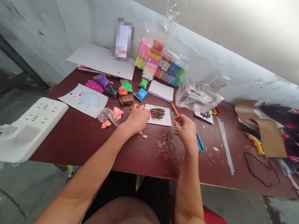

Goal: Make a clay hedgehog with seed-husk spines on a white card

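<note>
A white card (161, 121) with brown clay strips (157, 113) lies between the hands. The left hand (136, 119) rests against the card's left edge, fingers bunched narrowly; I cannot tell if they hold anything. The right hand (186, 131), also narrowly pinched, is just right of the card, its hold too small to tell. Pink clay (117, 113) lies left of the left hand, an orange stick (174, 109) just beyond the right, and a teal tool (200, 142) beside it.

Tall white package (123, 40): pixelated, nothing legible.
Clear plastic bag of coloured modelling clay (166, 66): small white labels, print too small to read.
</note>
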Demonstrator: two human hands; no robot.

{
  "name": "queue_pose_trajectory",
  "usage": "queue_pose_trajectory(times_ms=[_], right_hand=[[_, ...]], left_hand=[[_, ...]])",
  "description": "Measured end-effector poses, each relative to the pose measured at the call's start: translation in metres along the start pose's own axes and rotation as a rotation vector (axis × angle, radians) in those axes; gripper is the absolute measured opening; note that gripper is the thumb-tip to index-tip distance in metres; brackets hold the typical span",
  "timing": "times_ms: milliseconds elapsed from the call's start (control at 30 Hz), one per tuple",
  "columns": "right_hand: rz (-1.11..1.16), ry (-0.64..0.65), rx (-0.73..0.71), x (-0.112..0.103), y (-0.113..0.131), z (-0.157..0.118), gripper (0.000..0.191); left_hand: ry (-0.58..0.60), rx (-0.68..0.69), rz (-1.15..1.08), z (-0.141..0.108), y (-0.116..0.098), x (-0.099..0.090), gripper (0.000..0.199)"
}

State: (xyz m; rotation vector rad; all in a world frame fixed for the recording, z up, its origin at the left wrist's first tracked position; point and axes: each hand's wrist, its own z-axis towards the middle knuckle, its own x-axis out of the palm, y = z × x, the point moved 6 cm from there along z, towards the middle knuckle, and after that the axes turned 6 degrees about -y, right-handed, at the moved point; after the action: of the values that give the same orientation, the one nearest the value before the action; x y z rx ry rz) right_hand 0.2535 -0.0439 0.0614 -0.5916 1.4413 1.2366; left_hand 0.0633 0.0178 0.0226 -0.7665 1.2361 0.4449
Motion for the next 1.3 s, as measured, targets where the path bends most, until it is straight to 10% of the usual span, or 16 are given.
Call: queue_pose_trajectory(times_ms=[233, 1300], right_hand=[[0.214, 0.071, -0.149, 0.027, 0.046, 0.006, 0.011], [-0.299, 0.197, -0.134, 0.052, 0.080, 0.012, 0.030]], left_hand=[[-0.032, -0.024, -0.019, 0.000, -0.001, 0.000, 0.033], [-0.033, -0.002, -0.040, 0.000, 0.000, 0.000, 0.033]])
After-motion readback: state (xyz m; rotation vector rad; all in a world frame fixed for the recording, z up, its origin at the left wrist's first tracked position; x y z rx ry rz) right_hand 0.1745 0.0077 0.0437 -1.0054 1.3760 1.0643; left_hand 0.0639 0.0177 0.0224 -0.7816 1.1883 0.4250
